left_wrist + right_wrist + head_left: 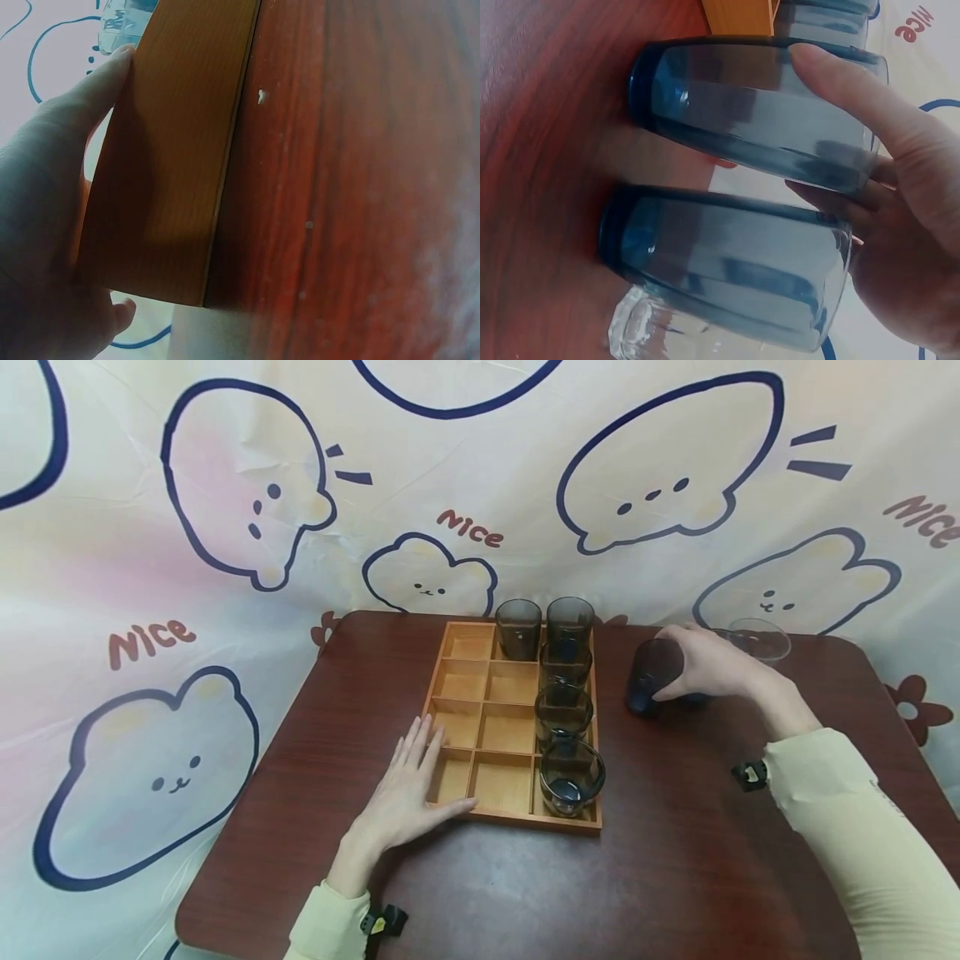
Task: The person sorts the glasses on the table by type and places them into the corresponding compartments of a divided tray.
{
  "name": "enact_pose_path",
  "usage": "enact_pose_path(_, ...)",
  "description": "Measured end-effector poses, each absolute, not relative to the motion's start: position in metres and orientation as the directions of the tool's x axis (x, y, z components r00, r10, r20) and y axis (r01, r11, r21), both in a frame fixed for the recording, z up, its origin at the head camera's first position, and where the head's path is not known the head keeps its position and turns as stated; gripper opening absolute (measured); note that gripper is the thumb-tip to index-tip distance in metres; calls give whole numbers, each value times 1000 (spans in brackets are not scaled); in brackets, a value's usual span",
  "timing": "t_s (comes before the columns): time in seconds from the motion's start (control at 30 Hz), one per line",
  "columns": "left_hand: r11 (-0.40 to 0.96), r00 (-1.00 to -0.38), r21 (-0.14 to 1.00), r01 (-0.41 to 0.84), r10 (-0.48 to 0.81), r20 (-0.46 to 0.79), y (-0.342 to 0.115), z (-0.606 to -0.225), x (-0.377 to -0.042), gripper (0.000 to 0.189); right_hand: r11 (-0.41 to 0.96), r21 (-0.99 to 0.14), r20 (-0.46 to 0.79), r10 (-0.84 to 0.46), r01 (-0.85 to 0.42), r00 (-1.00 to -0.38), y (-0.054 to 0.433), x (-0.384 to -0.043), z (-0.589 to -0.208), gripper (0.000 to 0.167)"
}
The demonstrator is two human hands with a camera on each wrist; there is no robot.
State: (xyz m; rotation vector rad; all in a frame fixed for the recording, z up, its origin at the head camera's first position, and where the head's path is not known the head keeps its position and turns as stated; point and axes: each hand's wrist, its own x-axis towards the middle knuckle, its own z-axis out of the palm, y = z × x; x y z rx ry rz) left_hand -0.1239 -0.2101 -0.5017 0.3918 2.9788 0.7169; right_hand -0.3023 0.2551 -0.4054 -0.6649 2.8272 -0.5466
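Observation:
My right hand (708, 662) grips a dark blue-grey drinking glass (645, 683) on the right side of the table. In the right wrist view the thumb lies along this upright glass (742, 90), with the fingers on its far side. A second tinted glass (727, 262) stands beside it, mostly behind the hand in the head view. My left hand (401, 793), fingers straight and spread, rests on the front left corner of a divided wooden tray (506, 727). Tinted glasses (567, 772) fill the tray's right column, and another (519, 631) stands in the middle column's back compartment.
Behind my right hand stands a clear glass (761, 641), also showing low in the right wrist view. The dark red-brown table (675, 860) has rounded corners. A cloth printed with cartoon figures (420, 468) hangs behind and beside it.

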Motion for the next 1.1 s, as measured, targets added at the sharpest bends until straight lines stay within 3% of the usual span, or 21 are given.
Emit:
enact_pose_path(0.37,860,-966,453,234,259,8,-210,-501,-124,123,778,-519,-3,-417,-355,-909,248,-298,-412,92)
enact_pose_path(0.77,855,-964,459,242,264,15,-211,-501,-123,123,635,-719,24,-384,-283,-923,249,-288,-405,89)
enact_pose_path(1.1,854,-963,458,248,268,21,-211,-501,-123,123,562,-799,-6,-366,-216,-930,253,-277,-403,86)
